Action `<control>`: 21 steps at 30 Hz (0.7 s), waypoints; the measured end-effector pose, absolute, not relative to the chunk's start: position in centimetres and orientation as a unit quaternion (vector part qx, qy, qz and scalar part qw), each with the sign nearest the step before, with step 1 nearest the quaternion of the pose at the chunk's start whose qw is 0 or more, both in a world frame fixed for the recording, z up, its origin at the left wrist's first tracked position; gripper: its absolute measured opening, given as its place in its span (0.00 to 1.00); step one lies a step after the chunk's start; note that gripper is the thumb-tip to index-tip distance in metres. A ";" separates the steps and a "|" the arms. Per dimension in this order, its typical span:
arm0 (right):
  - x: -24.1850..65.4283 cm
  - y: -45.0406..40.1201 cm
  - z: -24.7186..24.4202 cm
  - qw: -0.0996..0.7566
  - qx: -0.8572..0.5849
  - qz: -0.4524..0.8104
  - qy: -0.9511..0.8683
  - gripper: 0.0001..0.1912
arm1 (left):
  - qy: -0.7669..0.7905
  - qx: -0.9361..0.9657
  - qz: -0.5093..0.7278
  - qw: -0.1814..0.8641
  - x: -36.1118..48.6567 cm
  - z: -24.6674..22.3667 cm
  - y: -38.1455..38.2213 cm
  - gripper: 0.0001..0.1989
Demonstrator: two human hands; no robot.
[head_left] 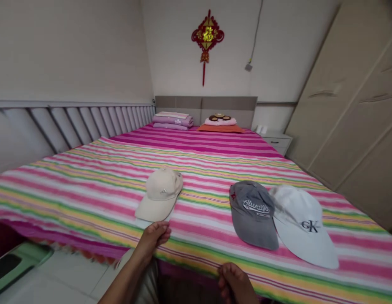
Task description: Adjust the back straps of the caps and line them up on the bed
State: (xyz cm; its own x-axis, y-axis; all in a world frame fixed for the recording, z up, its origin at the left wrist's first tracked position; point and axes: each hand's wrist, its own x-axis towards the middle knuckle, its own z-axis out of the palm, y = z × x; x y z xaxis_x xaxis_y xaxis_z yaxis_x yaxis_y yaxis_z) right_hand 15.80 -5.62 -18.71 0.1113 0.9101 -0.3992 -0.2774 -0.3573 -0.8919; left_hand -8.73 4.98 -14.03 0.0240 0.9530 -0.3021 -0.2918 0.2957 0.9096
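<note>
Beige cloth is forming the cap (162, 190) that is lying just left of the middle of the frame, its brim pointing toward the lower left. Just below that brim the left hand (155, 236) is hovering or resting by the striped blanket (198, 236); its fingers are bending inward, and I cannot tell whether their tips are meeting or touching the brim. At the bottom, right of centre, the right hand (234, 280) is sitting by the blanket's near edge, its fingers also bending inward; I cannot tell whether they are pinching the cloth. Right of centre, a grey cap (254, 215) with white lettering is lying against a white cap (303, 228) with dark letters, both brims pointing toward the bottom.

Farther up the frame, a magenta striped sheet (198, 141) is showing beyond the blanket. Folded purple bedding (173, 122) and a pink pile on an orange cloth (221, 128) are lying before the grey headboard (186, 103). A red ornament (207, 36) is hanging at the upper middle, with a cord and small box (248, 66) dangling right of it. A bedside cabinet (274, 137) is standing at the right, a slatted rail (88, 120) is running along the left, and a green stool (34, 253) is standing at the lower left.
</note>
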 end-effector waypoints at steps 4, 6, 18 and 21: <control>13.9 -5.2 -18.2 0.431 -0.571 0.616 -0.329 0.18 | 0.506 0.282 0.500 0.643 -9.9 -13.3 3.4 0.10; 13.3 -5.0 -18.3 0.401 -0.576 0.621 -0.349 0.18 | 0.513 0.243 0.529 0.631 -10.5 -12.8 3.1 0.08; 11.9 -5.2 -19.4 0.357 -0.590 0.614 -0.384 0.17 | 0.489 0.089 0.620 0.607 -12.1 -11.3 4.8 0.05; 12.0 -5.5 -18.8 0.357 -0.590 0.616 -0.381 0.17 | 0.495 0.093 0.616 0.606 -12.2 -11.4 5.1 0.05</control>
